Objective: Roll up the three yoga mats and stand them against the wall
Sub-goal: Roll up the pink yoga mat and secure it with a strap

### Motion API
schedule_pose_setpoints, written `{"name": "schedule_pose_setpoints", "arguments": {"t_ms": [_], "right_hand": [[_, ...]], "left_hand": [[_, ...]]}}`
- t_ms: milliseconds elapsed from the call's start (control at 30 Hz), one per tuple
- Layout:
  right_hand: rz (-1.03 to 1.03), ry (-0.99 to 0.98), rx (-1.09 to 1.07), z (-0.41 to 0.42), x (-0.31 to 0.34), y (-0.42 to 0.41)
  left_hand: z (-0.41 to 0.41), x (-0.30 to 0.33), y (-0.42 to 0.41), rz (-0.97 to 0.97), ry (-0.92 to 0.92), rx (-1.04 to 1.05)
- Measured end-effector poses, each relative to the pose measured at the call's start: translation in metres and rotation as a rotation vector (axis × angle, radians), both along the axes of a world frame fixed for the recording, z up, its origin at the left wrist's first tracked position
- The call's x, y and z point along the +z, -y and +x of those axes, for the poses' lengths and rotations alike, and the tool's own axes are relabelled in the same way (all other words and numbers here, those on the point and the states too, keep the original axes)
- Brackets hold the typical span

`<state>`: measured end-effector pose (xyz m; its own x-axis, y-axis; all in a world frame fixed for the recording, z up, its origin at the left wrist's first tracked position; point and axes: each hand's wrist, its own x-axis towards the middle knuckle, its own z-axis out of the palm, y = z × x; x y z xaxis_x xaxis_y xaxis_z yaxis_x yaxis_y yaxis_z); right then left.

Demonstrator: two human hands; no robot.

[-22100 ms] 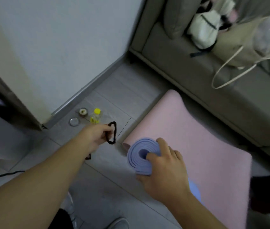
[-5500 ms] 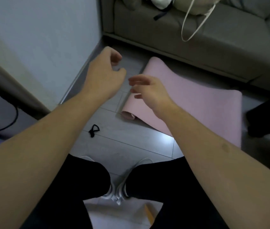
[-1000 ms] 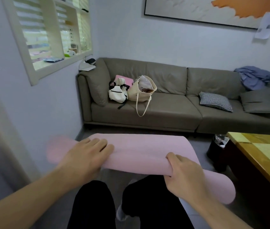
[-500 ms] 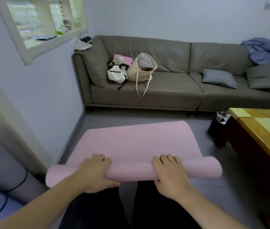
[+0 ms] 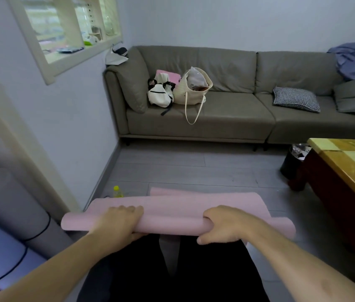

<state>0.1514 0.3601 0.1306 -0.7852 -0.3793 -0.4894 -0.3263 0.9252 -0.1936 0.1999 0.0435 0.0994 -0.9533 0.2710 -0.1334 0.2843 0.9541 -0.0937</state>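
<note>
A: While the head view looks down past the dark trousers, I log the pink foam yoga mat (image 5: 172, 216) partly rolled, its roll lying crosswise in front of the legs, the loose part spread flat on the grey plank floor (image 5: 194, 168) beyond it.

B: Hands?

A: Left hand (image 5: 117, 223) wraps over the roll left of centre, fingers curled across the top. Right hand (image 5: 226, 225) grips it right of centre, fingers tucked under the front, thumb below.

B: Other mats?

A: I note a grey rolled mat (image 5: 9, 203) at the far left, by the pale door frame (image 5: 19, 138). I cannot tell whether it leans on anything. A yellow-capped small bottle (image 5: 117, 191) stands near the wall's skirting, just behind the pink mat's left end. The grey fabric sofa (image 5: 226, 110) is well apart, across the floor.
</note>
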Motion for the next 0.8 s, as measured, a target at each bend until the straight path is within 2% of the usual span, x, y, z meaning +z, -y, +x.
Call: {"name": "schedule_pose_setpoints", "arguments": {"t_ms": [100,233,333,567,700,800], "right_hand": [[-0.069,0.129,-0.048,-0.007,0.016,-0.004],[-0.081,0.204,-0.037,-0.003,0.011,-0.004],[-0.080,0.066,-0.058,0.005,0.002,-0.006],[-0.020,-0.409,0.060,0.015,-0.001,-0.004],[0.033,-0.513,0.079,0.045,-0.021,-0.013],[0.075,-0.544,0.084,0.073,-0.035,-0.018]], "left_hand": [[0.001,0.002,0.004,0.014,-0.062,-0.042],[0.010,0.006,-0.002,0.042,0.092,-0.028],[0.014,0.014,-0.011,0.104,0.190,0.000],[0.007,0.011,-0.036,0.261,0.178,0.046],[0.012,0.004,-0.040,0.276,0.165,0.018],[0.029,-0.007,-0.046,0.192,0.112,-0.036]]}}
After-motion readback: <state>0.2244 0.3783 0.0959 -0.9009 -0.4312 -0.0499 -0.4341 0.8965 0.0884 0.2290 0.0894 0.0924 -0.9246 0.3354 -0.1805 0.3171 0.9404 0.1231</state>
